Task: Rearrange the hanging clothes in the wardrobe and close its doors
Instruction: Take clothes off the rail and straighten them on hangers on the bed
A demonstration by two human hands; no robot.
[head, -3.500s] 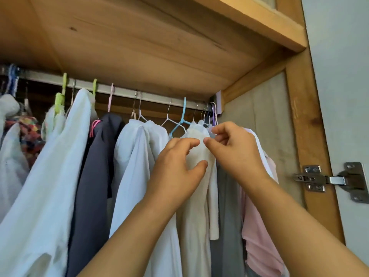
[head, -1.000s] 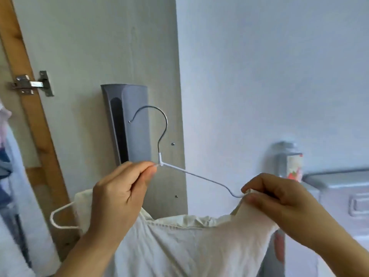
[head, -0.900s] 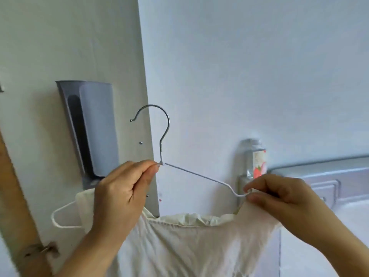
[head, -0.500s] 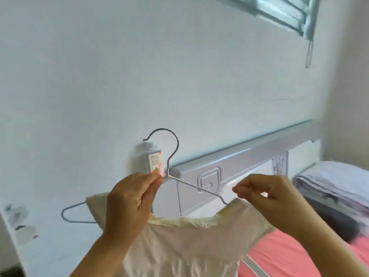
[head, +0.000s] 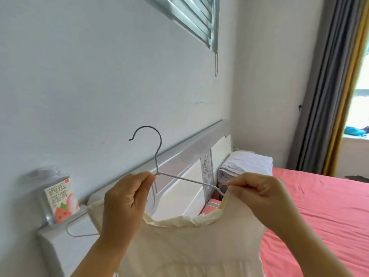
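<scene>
Both hands are up in front of the camera, and between them hangs a cream garment (head: 189, 242) on a thin wire hanger (head: 157, 156). The left hand (head: 124, 200) has its grip closed right at the neck of the hanger, thumb and forefinger pinching the wire just below the hook, the other fingers curled in beneath. The hook stands upright above that hand, its open end pointing left. Over on the other side, the right hand (head: 259, 194) pinches the garment's shoulder edge where the hanger's right arm meets the cloth; fingers are bunched tight on the fabric there. The left end of the hanger pokes out bare beyond the cloth, a loop of wire showing to the left of the left wrist. The neckline sags in a curve between the two hands, and the rest of the garment drops out of the bottom of the view.

Behind all this, no wardrobe in sight. There is a pale wall (head: 89, 76), and a grey-white headboard (head: 179, 154) running along it. On the headboard's ledge at the left stands a clear bottle (head: 60, 200) with a label showing a watermelon picture. To the right lies a bed with a pink sheet (head: 323, 206), a folded grey-white bundle (head: 245, 163) stacked by the headboard. Slatted blinds (head: 191, 15) hang at the top, and grey and yellow curtains (head: 329, 86) frame a bright window at the far right.
</scene>
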